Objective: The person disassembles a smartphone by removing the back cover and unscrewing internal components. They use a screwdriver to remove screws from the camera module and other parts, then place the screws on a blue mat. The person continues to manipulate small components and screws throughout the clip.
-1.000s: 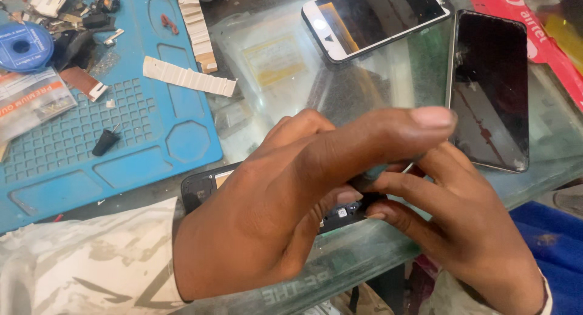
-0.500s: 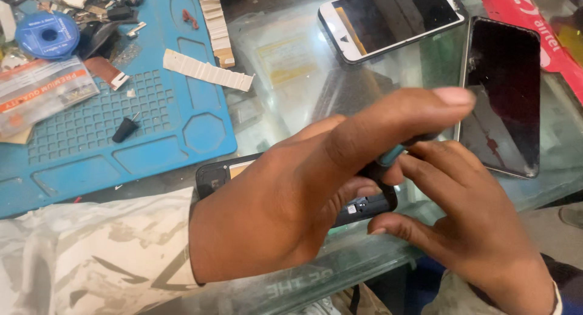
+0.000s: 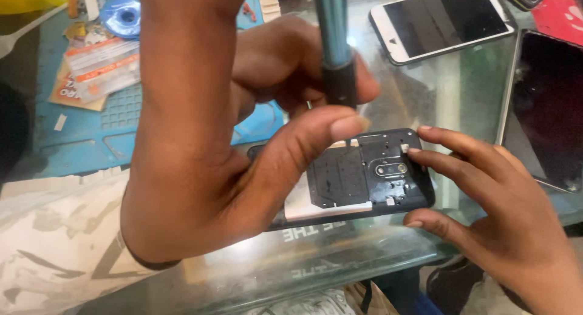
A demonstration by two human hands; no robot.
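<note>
A black phone (image 3: 358, 175) with its back cover off lies on the glass table (image 3: 340, 260), its inner plate and camera module showing. My left hand (image 3: 206, 169) is raised over the phone's left half. Its fingers grip a screwdriver (image 3: 334, 42) with a teal shaft and black collar, held upright, and its thumb stretches above the phone's top edge. The screwdriver's tip is hidden behind the thumb. My right hand (image 3: 504, 224) holds the phone's right end, fingers on the top corner and thumb on the lower edge.
A blue work mat (image 3: 91, 139) at the left carries small parts packets (image 3: 100, 66) and a blue round case (image 3: 124, 14). A white phone (image 3: 443, 20) lies face up at the back. A larger black screen (image 3: 546, 108) lies at the right. Patterned white cloth covers my lap.
My left hand has lifted off the phone and now holds the screwdriver upright above it. The phone's open back, earlier covered by both hands, is exposed. The view has moved closer.
</note>
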